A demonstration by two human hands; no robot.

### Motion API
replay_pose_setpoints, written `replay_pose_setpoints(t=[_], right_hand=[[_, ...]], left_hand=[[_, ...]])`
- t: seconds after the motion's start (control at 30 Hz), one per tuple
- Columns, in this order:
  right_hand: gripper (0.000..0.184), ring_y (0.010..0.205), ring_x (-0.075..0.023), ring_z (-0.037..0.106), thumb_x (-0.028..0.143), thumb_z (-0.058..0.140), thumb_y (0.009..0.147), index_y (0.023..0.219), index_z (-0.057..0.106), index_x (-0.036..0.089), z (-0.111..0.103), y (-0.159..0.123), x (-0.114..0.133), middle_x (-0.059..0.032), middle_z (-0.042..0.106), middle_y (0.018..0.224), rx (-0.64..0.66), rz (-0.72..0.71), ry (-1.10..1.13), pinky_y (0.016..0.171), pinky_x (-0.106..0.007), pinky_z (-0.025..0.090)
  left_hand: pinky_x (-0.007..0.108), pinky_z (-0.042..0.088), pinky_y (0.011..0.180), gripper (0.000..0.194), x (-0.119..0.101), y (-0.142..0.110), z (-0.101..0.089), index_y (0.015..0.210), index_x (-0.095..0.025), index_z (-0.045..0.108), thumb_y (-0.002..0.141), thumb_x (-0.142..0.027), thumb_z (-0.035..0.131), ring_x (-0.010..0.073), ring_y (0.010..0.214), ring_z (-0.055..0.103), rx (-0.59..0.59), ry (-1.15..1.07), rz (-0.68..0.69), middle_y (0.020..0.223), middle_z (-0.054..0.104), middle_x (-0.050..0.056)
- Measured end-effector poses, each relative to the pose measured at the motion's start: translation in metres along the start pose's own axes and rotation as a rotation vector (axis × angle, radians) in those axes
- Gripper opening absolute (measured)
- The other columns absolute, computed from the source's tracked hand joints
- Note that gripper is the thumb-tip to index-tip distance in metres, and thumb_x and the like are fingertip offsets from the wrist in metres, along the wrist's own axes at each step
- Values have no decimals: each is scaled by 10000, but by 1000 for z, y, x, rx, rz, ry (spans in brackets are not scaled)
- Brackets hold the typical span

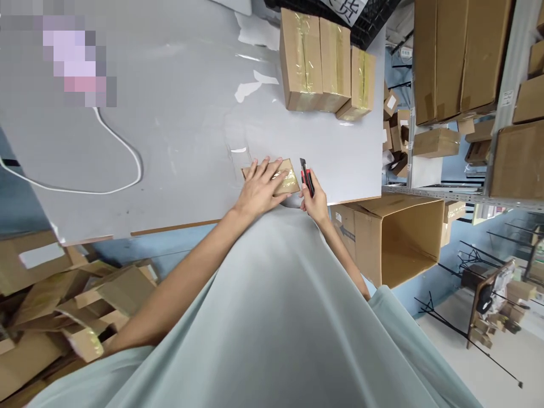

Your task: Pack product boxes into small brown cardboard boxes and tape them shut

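Observation:
A small cardboard box (pixel 291 180) with clear yellowish tape lies at the table's near edge. My left hand (pixel 262 186) rests on top of it, fingers spread and flat, covering much of the box. Just to the right, my right hand (pixel 315 199) grips a red and black utility knife (pixel 306 178). The knife points away from me, apart from the box; I cannot tell how far its blade is out.
Three taped cardboard boxes (pixel 317 62) stand at the table's back right, before a black crate (pixel 376 22). A white cable (pixel 138 164) curves across the left. A large open carton (pixel 410 243) is at the right; flattened cardboard (pixel 123 286) is piled at lower left.

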State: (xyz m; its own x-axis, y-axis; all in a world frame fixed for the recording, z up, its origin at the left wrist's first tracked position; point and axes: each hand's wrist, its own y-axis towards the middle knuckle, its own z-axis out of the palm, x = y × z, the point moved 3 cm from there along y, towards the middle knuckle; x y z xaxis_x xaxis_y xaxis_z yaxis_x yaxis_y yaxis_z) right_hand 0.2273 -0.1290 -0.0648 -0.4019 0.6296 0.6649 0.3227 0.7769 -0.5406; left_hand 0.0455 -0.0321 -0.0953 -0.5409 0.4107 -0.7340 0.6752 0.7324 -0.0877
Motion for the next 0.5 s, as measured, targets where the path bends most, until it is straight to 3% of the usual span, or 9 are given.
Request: replay_pose_setpoints(t=[0.2, 0.5], right_hand=[[643, 1182, -277, 867, 343, 398, 1239, 1877, 423, 267, 0, -14, 0, -113, 852, 1451, -10, -172, -297, 1081, -394, 671], [685, 1231, -284, 825, 289, 298, 1261, 1942, 225, 285, 12, -29, 27, -131, 834, 1456, 34, 51, -674, 1122, -410, 627]], left_hand=[[762, 240, 1438, 751, 20, -2, 7, 1692, -329, 645, 1014, -608, 808, 502, 1763, 398, -2, 91, 113, 1916, 447, 155], [774, 294, 1385, 713, 24, -1, 15, 1683, -325, 652, 1031, -588, 771, 511, 1721, 430, -29, 81, 133, 1917, 439, 162]])
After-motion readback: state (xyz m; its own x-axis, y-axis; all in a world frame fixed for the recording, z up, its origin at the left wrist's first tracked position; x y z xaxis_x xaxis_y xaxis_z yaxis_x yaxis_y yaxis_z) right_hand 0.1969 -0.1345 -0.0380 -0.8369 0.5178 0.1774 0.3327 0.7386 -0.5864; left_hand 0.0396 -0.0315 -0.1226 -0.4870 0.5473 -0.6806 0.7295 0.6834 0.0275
